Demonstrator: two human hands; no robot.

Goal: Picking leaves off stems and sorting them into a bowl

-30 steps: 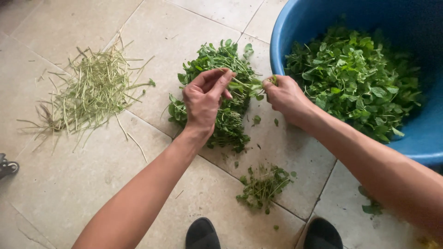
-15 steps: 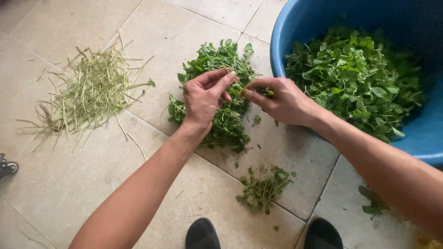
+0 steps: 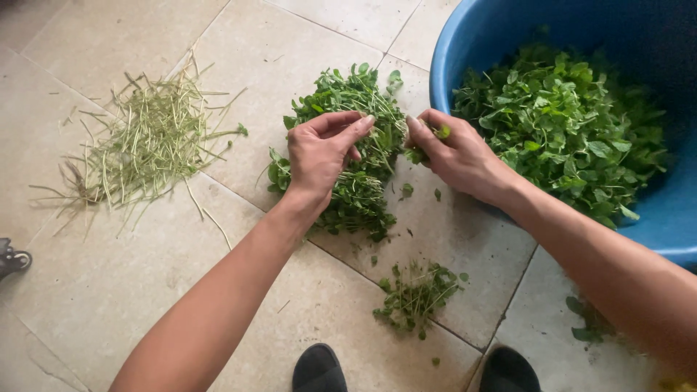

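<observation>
The left hand (image 3: 319, 156) and right hand (image 3: 454, 152) were close together over the greens (image 3: 356, 196) on the floor (image 3: 109, 290), fingers seemingly pinched on one sprig (image 3: 441, 132); light, limp and easily bruised, it seemed best gripped by its stem; the tub (image 3: 450, 65) lay at two o'clock.

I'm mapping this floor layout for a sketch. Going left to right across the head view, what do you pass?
Pile of bare stems → left hand over the middle heap of leafy greens → right hand → blue tub filled with leafy greens.
</observation>
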